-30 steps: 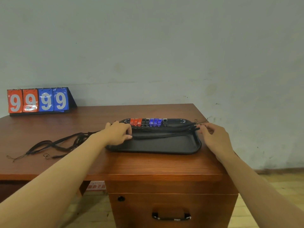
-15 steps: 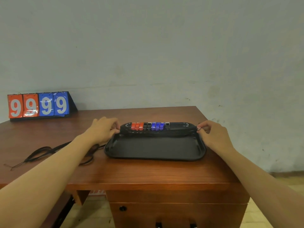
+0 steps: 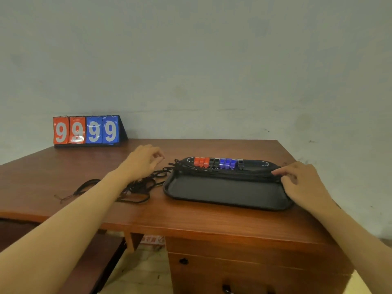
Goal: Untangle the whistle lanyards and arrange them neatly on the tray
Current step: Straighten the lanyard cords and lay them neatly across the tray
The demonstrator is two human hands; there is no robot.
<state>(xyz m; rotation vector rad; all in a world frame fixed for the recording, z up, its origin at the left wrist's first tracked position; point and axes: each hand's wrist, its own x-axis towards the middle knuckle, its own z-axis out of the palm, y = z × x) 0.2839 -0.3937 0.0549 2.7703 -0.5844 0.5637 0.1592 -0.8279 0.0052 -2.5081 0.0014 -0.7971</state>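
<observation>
A black tray (image 3: 227, 195) lies on the brown desk (image 3: 191, 217). Along its far edge stands a row of whistles (image 3: 218, 162): red, black, blue, and one grey. Black lanyards (image 3: 229, 173) stretch across the tray's far half, and their loops spill over its left rim into a loose pile (image 3: 140, 186) on the desk. My left hand (image 3: 144, 161) hovers above the desk just left of the tray, fingers apart, holding nothing. My right hand (image 3: 301, 179) rests at the tray's right end with its fingers on the lanyard ends; whether it pinches them is unclear.
A flip scoreboard (image 3: 87, 130) showing 99 in red and 99 in blue stands at the back left against the wall. Beneath the desk's right side is a drawer unit (image 3: 244, 268). The desk ends just right of the tray.
My left hand has let go of the tray's left corner and lifted off to the left. The lanyard loops now trail over the left rim. My right hand stays at the right end.
</observation>
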